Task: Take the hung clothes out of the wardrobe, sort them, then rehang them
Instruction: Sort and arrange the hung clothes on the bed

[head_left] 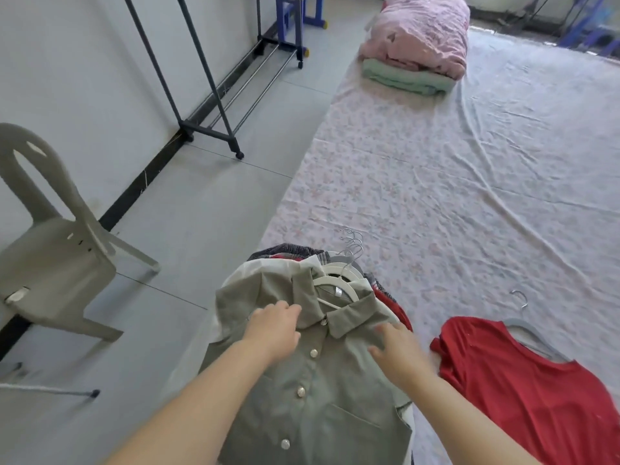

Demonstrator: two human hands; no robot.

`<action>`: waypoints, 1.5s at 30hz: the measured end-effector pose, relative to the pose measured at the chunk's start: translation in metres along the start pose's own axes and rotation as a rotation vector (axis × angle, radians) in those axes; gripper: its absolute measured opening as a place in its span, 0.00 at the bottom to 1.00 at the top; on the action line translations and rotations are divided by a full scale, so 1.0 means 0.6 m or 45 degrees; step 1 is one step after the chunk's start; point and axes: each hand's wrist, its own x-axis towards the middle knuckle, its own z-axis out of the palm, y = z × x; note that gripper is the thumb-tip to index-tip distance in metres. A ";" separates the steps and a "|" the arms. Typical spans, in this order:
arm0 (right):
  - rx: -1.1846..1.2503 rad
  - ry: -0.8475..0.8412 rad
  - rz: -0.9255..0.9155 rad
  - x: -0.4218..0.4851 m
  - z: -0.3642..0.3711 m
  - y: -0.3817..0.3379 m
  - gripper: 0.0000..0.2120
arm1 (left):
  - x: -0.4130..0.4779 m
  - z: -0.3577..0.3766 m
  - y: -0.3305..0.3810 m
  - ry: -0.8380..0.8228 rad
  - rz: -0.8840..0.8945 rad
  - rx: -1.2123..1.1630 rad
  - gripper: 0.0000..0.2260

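Note:
A grey-green button shirt (312, 394) on a white hanger (339, 286) tops a pile of hung clothes at the near edge of the bed. Under it lie white, red and plaid garments, their metal hooks (352, 245) bunched together. My left hand (275, 325) rests on the shirt's left shoulder beside the collar, fingers spread. My right hand (399, 354) lies flat on the right shoulder, fingers apart. A red top (523, 391) on a grey hanger (523, 327) lies by itself on the sheet to the right.
The bed's pale floral sheet (453, 169) stretches ahead. Folded pink and green bedding (419, 45) sits at its far end. An empty dark clothes rack (208, 95) stands by the left wall. A grey plastic chair (57, 250) stands on the tiled floor at left.

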 end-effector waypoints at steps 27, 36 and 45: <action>0.239 0.795 -0.318 0.151 0.054 -0.038 0.12 | 0.195 0.064 -0.028 0.323 0.079 -0.096 0.24; 0.266 1.118 -0.114 -0.055 0.003 -0.002 0.10 | 0.066 0.011 0.044 0.497 0.450 -0.229 0.17; 0.344 1.315 0.181 -0.304 0.021 0.100 0.17 | -0.102 0.005 0.197 0.582 0.929 -0.215 0.16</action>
